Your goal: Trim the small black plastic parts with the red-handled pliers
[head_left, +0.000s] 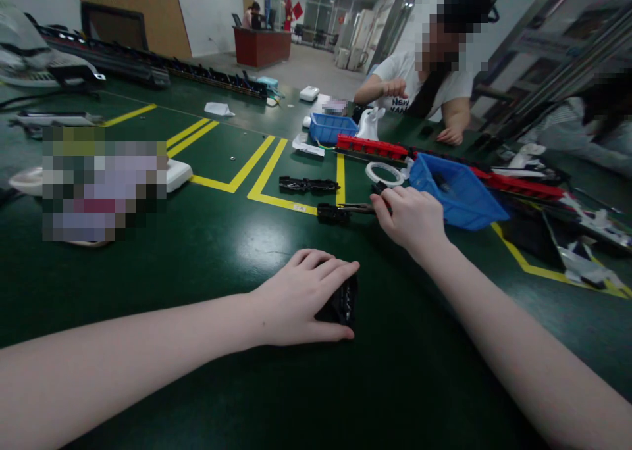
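My left hand (301,299) lies over a small black plastic part (347,302) on the green table, thumb on its near side and fingers across its far side. Farther off, my right hand (412,220) is closed, with a black piece (379,188) at its fingertips. The rest of what it grips is hidden. A slender metal tool (359,208) runs from beside that hand to a black part (333,213); I cannot tell whether the hand holds it. Another black slotted part (309,185) lies just beyond, inside yellow tape lines.
A blue bin (454,193) and a white tape ring (384,173) stand by my right hand. Behind are a second blue bin (333,127) and a long red strip (372,147). A white box (178,175) is at left. A co-worker (419,88) sits across the table.
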`<state>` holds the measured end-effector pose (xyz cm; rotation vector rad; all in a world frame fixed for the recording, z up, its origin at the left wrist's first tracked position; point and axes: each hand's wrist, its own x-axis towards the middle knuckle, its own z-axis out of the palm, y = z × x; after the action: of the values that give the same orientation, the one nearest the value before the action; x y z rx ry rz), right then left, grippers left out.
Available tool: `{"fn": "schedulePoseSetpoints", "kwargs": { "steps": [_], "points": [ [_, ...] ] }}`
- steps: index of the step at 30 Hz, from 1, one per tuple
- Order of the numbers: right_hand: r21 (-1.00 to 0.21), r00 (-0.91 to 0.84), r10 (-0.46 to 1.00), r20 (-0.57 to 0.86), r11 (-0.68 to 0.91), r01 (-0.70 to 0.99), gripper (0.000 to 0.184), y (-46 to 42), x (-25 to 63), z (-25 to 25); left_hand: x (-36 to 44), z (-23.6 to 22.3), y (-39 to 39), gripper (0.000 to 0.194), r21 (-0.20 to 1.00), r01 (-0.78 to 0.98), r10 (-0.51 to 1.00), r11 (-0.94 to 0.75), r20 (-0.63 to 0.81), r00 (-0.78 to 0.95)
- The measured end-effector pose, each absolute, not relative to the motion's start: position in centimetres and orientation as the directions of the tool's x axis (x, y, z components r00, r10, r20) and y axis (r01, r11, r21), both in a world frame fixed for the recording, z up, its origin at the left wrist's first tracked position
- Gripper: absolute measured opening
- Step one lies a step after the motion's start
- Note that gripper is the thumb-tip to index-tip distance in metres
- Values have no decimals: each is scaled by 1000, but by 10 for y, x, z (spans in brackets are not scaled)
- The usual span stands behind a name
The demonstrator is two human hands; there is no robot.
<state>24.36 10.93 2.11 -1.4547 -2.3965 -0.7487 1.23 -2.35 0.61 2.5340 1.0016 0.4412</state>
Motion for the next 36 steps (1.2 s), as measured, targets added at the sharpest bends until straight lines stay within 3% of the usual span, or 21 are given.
{"fn": "schedulePoseSetpoints", "kwargs": {
  "steps": [8,14,18,26,36],
  "points": [
    [297,-509,683,524,413,861,44,104,251,25,12,5,-23,82,466,586,712,-663,149,686],
    [242,-693,475,543,701,670,22,58,265,23,12,4,-23,76,493,644,790,-586,170,589],
    [213,-745,387,543,795,568,16,36,264,14,13,5,-22,74,513,649,807,-562,167,567],
    [11,-675,451,584,827,562,17,30,257,8,12,12,-18,67,742,532,858,-407,112,501],
    [-80,-621,541,567,786,613,20,28,255,8,13,15,-4,66,706,550,817,-445,69,572]
  ]
}}
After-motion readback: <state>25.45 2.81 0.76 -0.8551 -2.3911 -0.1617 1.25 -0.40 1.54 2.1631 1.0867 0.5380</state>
